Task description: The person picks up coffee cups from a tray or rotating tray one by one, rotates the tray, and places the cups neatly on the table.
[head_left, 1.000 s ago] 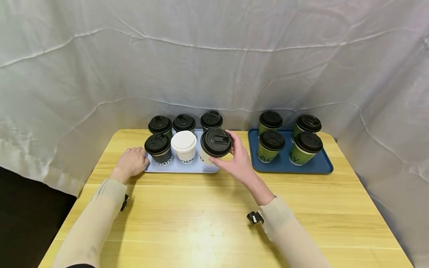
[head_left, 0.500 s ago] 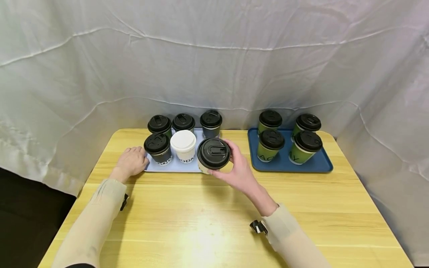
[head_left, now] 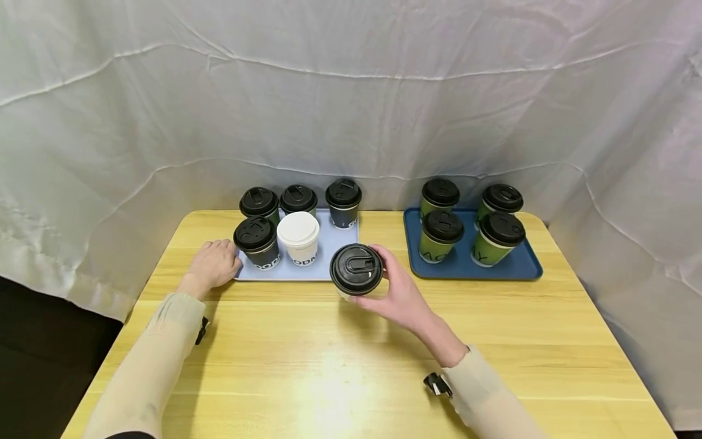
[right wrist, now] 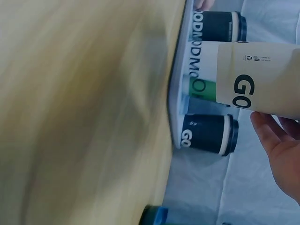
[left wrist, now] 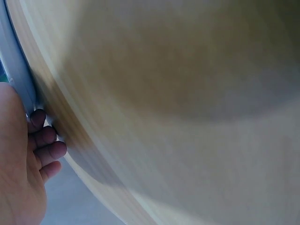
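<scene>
My right hand grips a cream cup with a black lid, thumb and fingers round its side. The cup is held in front of the right part of a pale tray. My left hand rests at that tray's left edge, its fingers loosely bent. Beside it on the tray are a dark cup and a white-lidded cup; behind them stand two green cups and another dark cup.
A blue tray at the right holds several green, black-lidded cups. Both trays lie near the back of the wooden table. Grey cloth hangs behind and at the sides.
My right hand has brought the cream cup from above the pale tray toward the front of the table, uncovering the tray's front right part. My left hand has stayed in place.
</scene>
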The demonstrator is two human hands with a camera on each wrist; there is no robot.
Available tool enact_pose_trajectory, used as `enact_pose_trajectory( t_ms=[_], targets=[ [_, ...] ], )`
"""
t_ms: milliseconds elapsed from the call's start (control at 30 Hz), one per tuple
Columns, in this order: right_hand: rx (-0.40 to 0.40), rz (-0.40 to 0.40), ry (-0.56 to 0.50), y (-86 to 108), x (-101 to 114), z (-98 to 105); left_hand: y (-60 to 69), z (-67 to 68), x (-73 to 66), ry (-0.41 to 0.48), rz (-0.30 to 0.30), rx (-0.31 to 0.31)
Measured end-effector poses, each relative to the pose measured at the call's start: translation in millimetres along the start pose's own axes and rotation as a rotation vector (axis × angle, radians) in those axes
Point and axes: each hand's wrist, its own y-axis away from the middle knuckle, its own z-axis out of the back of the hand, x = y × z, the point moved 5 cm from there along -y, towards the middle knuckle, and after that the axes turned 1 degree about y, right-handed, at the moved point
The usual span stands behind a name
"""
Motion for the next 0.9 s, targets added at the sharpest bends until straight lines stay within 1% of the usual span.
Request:
enact_pose_trajectory(
  t_ms=[233,300,400,500,633,900],
  targets=[
    [-0.006,-0.031,0.042,7.4,-19.8,12.1,1.2,1.5,0.6,-0.002,0.001,0.0],
    [-0.019,-0.052,0.061,6.8,-26.5,16.4,1.4,1.8,0.1,0.0,0.002,0.001],
    [-0.052,-0.105,0.092,3.7,-37.8,23.0,0.8,1.9,-0.6,0.005,0.001,0.001],
    [-0.086,-0.154,0.095,-3.7,-49.2,27.3,0.2,0.5,0.7,0.004,0.002,-0.001],
    [-0.121,-0.204,0.082,-18.2,-62.1,29.9,-0.8,0.0,1.7,0.003,-0.001,-0.003],
    [-0.149,-0.308,0.098,-45.6,-82.0,27.0,-0.6,0.1,1.4,0.009,-0.005,-0.019]
  ],
)
